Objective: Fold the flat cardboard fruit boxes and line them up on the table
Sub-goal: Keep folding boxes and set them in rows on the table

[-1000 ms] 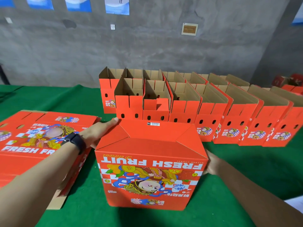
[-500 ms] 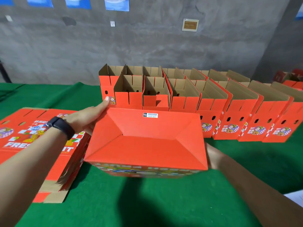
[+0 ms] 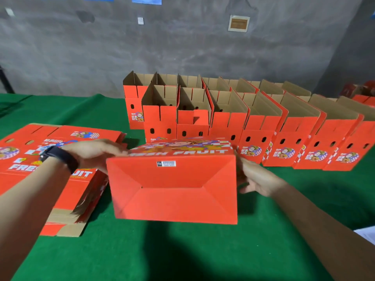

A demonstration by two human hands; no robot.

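Note:
A red folded fruit box (image 3: 174,189) is tipped so its closed bottom, with crossed flaps and a small barcode label, faces me. Its printed "FRESH FRUIT" side faces up and away. My left hand (image 3: 95,152), with a black watch on the wrist, grips the box's left side. My right hand (image 3: 256,178) holds its right side. A stack of flat red boxes (image 3: 60,159) lies on the table to the left. Behind, two rows of folded open-topped boxes (image 3: 261,126) stand side by side.
A green cloth covers the table (image 3: 182,256). A grey concrete wall (image 3: 182,47) with a small plaque and blue posters rises behind. More red boxes (image 3: 363,94) sit at the far right. A white object (image 3: 367,234) shows at the right edge.
The box has been rotated away from me between both hands: its printed front turned under and its bottom swung round to face me. Both hands stayed on its sides.

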